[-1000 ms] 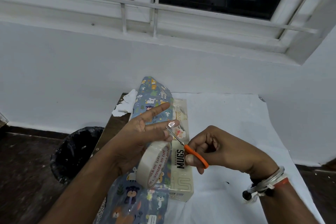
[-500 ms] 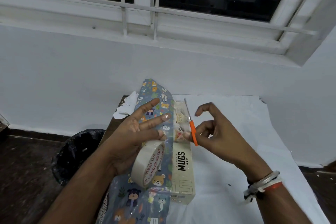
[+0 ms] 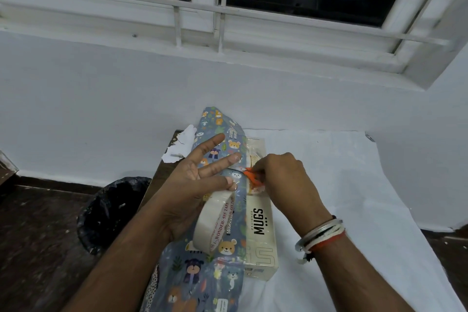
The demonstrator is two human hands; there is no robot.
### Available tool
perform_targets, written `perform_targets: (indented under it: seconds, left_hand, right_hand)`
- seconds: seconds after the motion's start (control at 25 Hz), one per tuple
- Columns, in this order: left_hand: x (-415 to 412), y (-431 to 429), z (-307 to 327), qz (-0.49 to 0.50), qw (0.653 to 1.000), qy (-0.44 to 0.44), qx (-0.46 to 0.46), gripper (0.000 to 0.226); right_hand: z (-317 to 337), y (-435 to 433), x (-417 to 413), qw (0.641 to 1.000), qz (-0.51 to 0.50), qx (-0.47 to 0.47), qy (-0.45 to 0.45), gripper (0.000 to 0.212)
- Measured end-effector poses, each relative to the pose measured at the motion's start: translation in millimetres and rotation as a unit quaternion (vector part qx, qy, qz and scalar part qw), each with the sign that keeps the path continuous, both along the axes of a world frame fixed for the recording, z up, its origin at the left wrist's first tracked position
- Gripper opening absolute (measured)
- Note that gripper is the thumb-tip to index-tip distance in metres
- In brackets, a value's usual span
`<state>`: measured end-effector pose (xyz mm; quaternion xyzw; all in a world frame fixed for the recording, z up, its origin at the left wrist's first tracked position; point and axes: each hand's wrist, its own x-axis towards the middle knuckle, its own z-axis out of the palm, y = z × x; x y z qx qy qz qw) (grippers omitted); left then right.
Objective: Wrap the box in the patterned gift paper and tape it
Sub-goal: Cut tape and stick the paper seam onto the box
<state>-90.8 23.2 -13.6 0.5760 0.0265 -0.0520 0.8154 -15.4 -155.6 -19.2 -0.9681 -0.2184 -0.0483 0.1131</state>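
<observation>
A cream box (image 3: 262, 225) printed "MUGS" lies on the white-covered table (image 3: 354, 197). Blue animal-patterned gift paper (image 3: 215, 276) is folded over its left side. My left hand (image 3: 192, 185) hovers over the paper with three fingers spread straight, and the tape roll (image 3: 214, 223) hangs under its palm. A bit of clear tape sits near the ring fingertip. My right hand (image 3: 286, 180) is curled round orange-handled scissors (image 3: 252, 176) and bears down where the paper's edge meets the box. The scissor blades are hidden.
A black-lined bin (image 3: 111, 213) stands on the dark floor left of the table. A torn white paper scrap (image 3: 182, 145) lies at the table's far left corner. The white wall and barred window are close behind.
My right hand turned the scissors up from the tape at my left fingertips, then came down onto the box at the paper's edge. The left hand stayed in place with the roll.
</observation>
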Motion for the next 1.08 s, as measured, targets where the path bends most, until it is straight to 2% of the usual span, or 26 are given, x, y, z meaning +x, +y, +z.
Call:
perform_targets:
  seconds: [0.04,0.08,0.12,0.16,0.2,0.48,0.68,0.88,1.0,1.08]
  left_hand:
    - [-1,-1,0,-0.001,1.000,-0.002,0.000,0.073]
    - [-1,-1,1,-0.001,1.000,-0.005,0.000,0.074]
    - [-2,0,1,0.000,1.000,-0.007,0.002,0.075]
    - [-2,0,1,0.001,1.000,-0.009,0.005,0.076]
    - [-2,0,1,0.001,1.000,-0.010,0.009,0.078]
    - [-6,-7,-2,-0.021,0.999,-0.028,0.038,0.088]
    - [-10,-6,-3,-0.025,0.999,-0.028,0.039,0.086]
    - [-12,-4,1,-0.035,0.999,-0.011,0.013,0.089]
    - [-13,-1,-1,-0.054,0.999,-0.010,-0.001,0.097]
    - [-14,0,-2,-0.057,0.998,-0.011,-0.011,0.092]
  right_hand:
    - [1,0,-4,0.991,-0.020,0.128,0.014,0.017]
    - [3,1,-8,0.961,-0.034,0.270,0.039,0.016]
    - [8,4,-14,0.915,-0.037,0.391,0.090,0.013]
    - [13,7,-20,0.870,-0.034,0.470,0.143,0.011]
    - [16,9,-24,0.841,-0.030,0.509,0.180,0.011]
    - [16,9,-36,0.789,-0.058,0.571,0.219,0.024]
    - [14,7,-41,0.777,-0.050,0.575,0.250,0.024]
    - [15,1,-41,0.777,-0.023,0.569,0.269,0.013]
    - [18,-2,-42,0.784,-0.014,0.559,0.269,0.014]
    - [19,-3,-42,0.793,-0.019,0.553,0.256,0.017]
